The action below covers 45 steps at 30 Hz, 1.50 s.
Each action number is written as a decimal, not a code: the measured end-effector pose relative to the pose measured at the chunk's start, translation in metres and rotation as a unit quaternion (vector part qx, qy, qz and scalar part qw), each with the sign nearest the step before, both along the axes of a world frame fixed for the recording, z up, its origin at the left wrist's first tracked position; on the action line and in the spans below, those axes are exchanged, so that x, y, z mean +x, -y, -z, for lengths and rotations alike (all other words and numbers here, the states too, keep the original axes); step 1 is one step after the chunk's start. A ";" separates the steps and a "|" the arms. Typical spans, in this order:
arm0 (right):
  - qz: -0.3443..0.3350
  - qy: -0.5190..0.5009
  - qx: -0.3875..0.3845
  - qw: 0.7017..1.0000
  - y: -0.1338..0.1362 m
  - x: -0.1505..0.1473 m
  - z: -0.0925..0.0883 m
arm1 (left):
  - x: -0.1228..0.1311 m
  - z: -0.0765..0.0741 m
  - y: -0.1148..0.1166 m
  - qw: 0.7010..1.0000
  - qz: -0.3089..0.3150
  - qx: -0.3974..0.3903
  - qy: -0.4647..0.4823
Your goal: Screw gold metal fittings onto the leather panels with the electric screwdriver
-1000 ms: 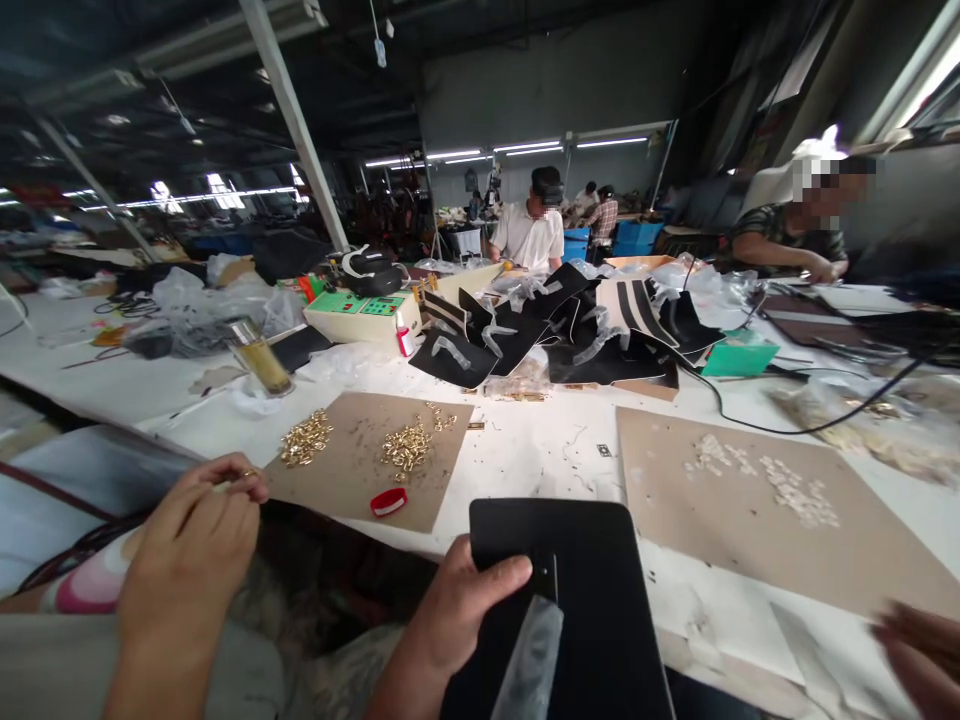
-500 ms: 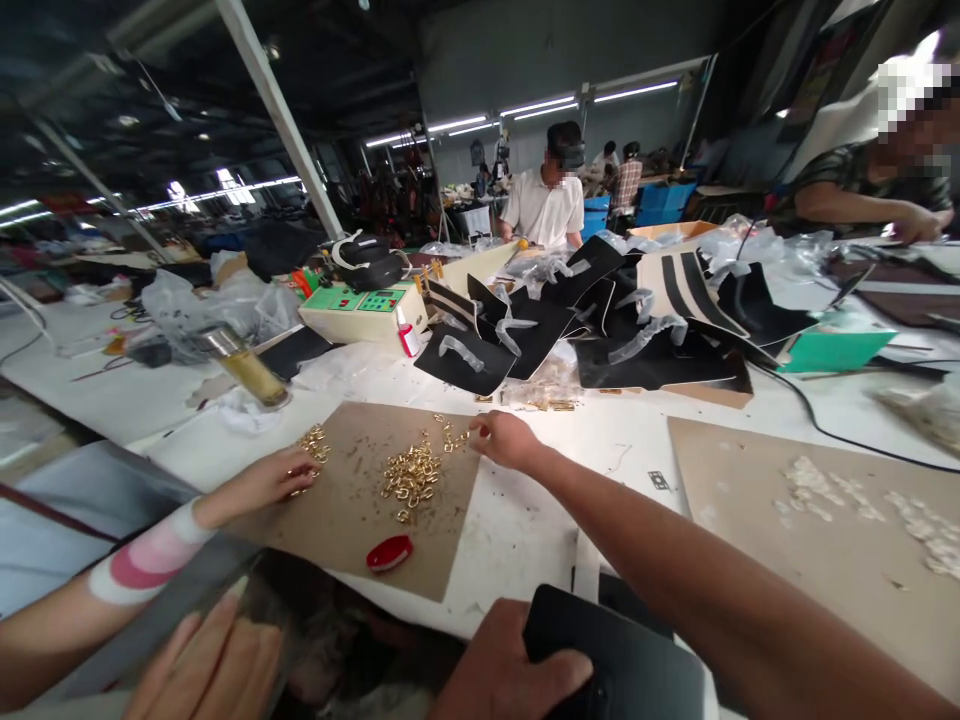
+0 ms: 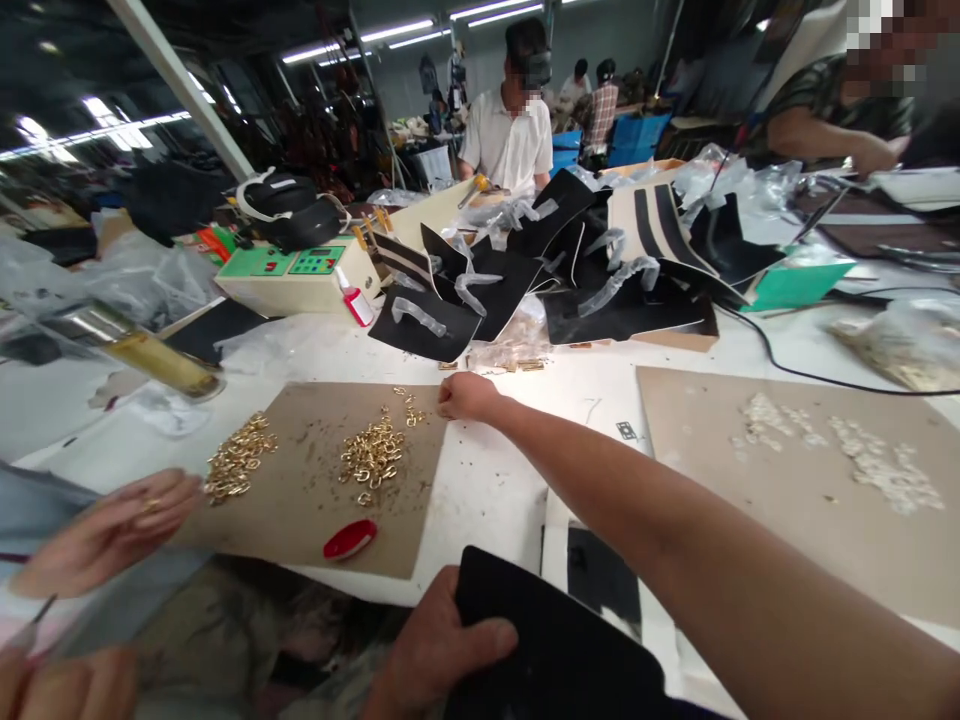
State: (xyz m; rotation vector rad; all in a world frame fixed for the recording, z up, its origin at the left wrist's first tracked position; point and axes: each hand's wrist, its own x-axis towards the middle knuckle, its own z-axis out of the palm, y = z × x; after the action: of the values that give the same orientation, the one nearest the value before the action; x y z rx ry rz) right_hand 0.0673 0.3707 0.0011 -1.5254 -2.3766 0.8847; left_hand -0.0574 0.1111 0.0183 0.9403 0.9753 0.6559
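Observation:
At the bottom centre my left hand [image 3: 442, 645] grips a black panel [image 3: 540, 640], thumb on top. My right hand [image 3: 466, 397] reaches across the table to the right edge of a brown board [image 3: 300, 530], fingers pinched together; what they hold, if anything, is too small to make out. Beside those fingertips lie a few small gold rings. A pile of gold rings [image 3: 371, 452] rests mid-board, and a second pile [image 3: 241, 458] is at its left. A red oval object [image 3: 350, 540] lies near the front edge.
A co-worker's hand [image 3: 112, 535] is at the left. Behind are black panels [image 3: 502, 290], a green-topped machine [image 3: 292, 275], a glue bottle [image 3: 354, 300] and a glass flask [image 3: 150, 355]. Another board [image 3: 705, 470] with white pieces lies right. Several people are beyond.
The view has shifted, moving the table things left and up. The co-worker's hand has drawn back from the left gold pile, uncovering it. My right hand remains by the board's edge.

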 end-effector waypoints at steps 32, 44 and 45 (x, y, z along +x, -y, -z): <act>-0.042 -0.035 0.172 0.984 0.264 0.183 0.015 | 0.064 0.022 0.109 0.991 0.081 -0.023 0.105; 0.082 0.026 0.179 0.980 0.279 0.171 0.009 | 0.067 0.018 0.104 0.991 0.075 -0.015 0.112; 0.070 0.052 0.187 0.978 0.279 0.169 0.007 | 0.068 0.019 0.104 0.990 0.071 -0.011 0.118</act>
State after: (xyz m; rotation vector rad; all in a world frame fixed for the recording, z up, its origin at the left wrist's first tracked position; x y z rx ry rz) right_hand 0.2365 0.0919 -0.0060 -1.5853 -2.3011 0.3088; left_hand 0.0103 0.0076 -0.0006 0.8823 0.6979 0.6184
